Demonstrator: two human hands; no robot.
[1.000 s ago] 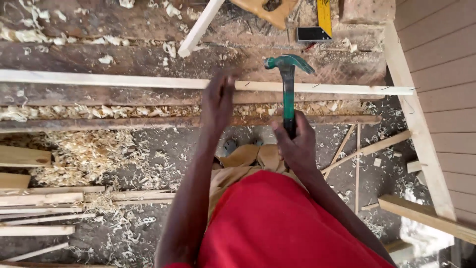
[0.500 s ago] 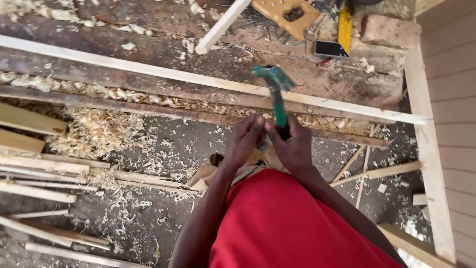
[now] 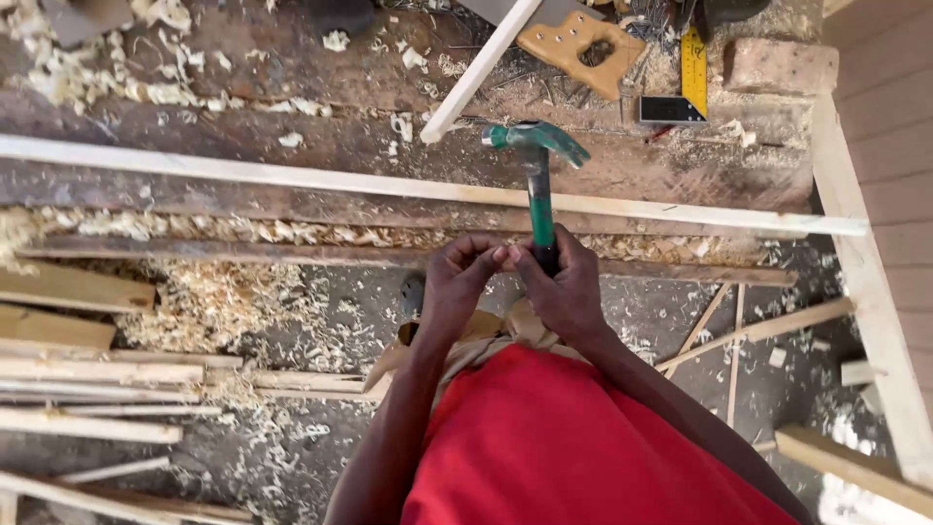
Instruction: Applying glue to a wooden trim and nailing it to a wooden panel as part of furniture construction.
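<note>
I see my right hand (image 3: 569,292) closed around the lower part of a hammer (image 3: 537,185) handle, holding it upright so the green head sits above a long pale strip of wood (image 3: 292,178) that runs across the table (image 3: 194,107). My left hand (image 3: 457,287) is pressed up against the right one, its fingertips pinched together near the handle; I cannot tell whether they grip something small, it is too tiny to make out. Both hands meet just in front of my red shirt (image 3: 573,447), over the near edge of the table.

Beyond the hammer head a second pale strip (image 3: 481,68) leans off at an angle. Near its far end lies a wooden saw handle (image 3: 573,44), and beside that a yellow and black square (image 3: 685,83), with a brick (image 3: 777,66) to the right of it. Wood shavings (image 3: 204,301) lie thick along the table edge and on the floor. On the left of the floor several offcut boards (image 3: 68,292) are stacked, and thin sticks (image 3: 729,331) lie scattered on the right near a wall of planks (image 3: 889,146)
</note>
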